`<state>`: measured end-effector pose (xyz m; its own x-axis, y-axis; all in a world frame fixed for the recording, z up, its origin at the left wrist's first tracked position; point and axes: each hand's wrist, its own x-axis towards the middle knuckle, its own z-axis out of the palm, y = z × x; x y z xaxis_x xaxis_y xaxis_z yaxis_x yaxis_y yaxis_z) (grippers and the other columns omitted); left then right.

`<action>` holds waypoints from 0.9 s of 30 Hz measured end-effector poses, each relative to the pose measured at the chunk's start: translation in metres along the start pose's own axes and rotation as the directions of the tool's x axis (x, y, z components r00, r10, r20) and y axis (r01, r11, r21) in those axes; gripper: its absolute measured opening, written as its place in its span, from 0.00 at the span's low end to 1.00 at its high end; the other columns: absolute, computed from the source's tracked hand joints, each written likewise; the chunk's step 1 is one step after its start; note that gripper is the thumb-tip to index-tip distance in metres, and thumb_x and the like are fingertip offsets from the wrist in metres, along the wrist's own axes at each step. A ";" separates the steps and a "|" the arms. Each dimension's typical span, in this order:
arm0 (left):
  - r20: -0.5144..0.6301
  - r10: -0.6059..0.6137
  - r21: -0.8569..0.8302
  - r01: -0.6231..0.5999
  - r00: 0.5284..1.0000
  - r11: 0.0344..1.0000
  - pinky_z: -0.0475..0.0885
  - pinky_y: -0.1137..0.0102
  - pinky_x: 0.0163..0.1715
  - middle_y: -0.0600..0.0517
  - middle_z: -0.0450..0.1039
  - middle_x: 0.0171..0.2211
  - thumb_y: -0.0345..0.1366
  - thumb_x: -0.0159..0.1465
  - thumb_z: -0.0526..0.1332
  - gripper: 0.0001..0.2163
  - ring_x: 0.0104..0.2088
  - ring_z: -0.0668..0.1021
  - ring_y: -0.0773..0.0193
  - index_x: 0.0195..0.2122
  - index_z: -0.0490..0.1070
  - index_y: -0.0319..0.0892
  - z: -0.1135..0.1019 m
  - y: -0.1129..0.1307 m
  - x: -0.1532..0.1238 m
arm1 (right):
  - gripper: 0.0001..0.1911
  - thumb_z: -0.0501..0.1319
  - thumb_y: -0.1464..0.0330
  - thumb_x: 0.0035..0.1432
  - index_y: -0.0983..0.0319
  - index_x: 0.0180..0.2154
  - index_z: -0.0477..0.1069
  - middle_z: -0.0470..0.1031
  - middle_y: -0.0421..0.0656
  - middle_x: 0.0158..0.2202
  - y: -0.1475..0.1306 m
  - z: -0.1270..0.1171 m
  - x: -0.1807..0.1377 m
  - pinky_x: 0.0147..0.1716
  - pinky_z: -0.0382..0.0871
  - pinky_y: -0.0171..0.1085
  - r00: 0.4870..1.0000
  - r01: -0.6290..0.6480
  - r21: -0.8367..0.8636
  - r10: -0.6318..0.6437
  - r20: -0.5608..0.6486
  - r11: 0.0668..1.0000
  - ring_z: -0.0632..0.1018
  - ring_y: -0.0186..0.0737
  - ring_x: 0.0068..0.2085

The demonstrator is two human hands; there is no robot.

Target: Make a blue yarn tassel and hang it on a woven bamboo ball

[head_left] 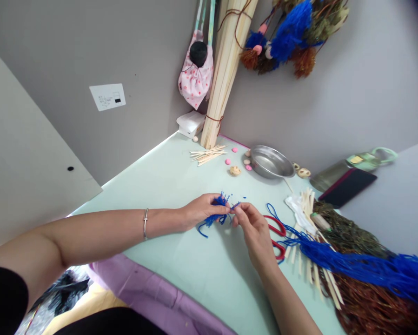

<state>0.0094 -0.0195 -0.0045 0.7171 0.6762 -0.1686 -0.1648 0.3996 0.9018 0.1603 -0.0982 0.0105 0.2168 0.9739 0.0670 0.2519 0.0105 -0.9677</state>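
Note:
My left hand [202,210] is closed around a small bunch of blue yarn [216,216], whose loose ends hang down onto the pale green table [181,186]. My right hand [253,228] meets it from the right, its fingertips pinched on a strand of the same blue yarn. A silver bracelet [145,223] sits on my left wrist. Both hands hover just above the table's middle.
Red-handled scissors [277,232] lie just right of my right hand. A long hank of blue yarn [362,265] lies over brown fibres and wooden sticks at right. A metal bowl [270,162], beads, short sticks [207,155] and a bundle of reeds [226,70] stand at the back.

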 end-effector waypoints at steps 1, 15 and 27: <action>0.007 0.002 0.009 -0.002 1.000 1.000 0.61 0.76 0.24 0.56 0.68 0.24 0.39 0.52 0.69 0.12 0.23 0.69 0.73 0.33 0.70 0.38 -0.001 -0.001 0.000 | 0.12 0.62 0.58 0.60 0.59 0.31 0.67 0.66 0.36 0.23 0.000 0.001 0.000 0.30 0.60 0.34 1.000 -0.002 0.009 0.002 0.026 1.000 0.66 0.35 0.28; 0.060 0.012 0.049 -0.015 0.998 0.999 0.62 0.76 0.24 0.57 0.67 0.24 0.38 0.53 0.67 0.11 0.23 0.68 0.73 0.32 0.69 0.39 -0.002 -0.003 0.001 | 0.10 0.63 0.61 0.56 0.61 0.30 0.69 0.66 0.36 0.23 -0.002 0.002 0.000 0.26 0.58 0.32 0.999 -0.043 0.009 0.043 0.026 0.999 0.65 0.33 0.27; 0.076 -0.018 0.072 0.013 0.997 0.997 0.63 0.75 0.25 0.56 0.68 0.25 0.38 0.54 0.66 0.10 0.22 0.69 0.73 0.33 0.69 0.39 -0.001 0.001 0.000 | 0.08 0.63 0.65 0.54 0.62 0.29 0.68 0.65 0.36 0.24 0.002 0.000 0.000 0.25 0.55 0.32 0.995 -0.085 0.037 0.083 0.045 0.996 0.63 0.32 0.26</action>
<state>0.0086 -0.0186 -0.0034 0.7693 0.6199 -0.1546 -0.1064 0.3629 0.9257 0.1602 -0.0984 0.0086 0.1939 0.9807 -0.0249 0.1975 -0.0638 -0.9782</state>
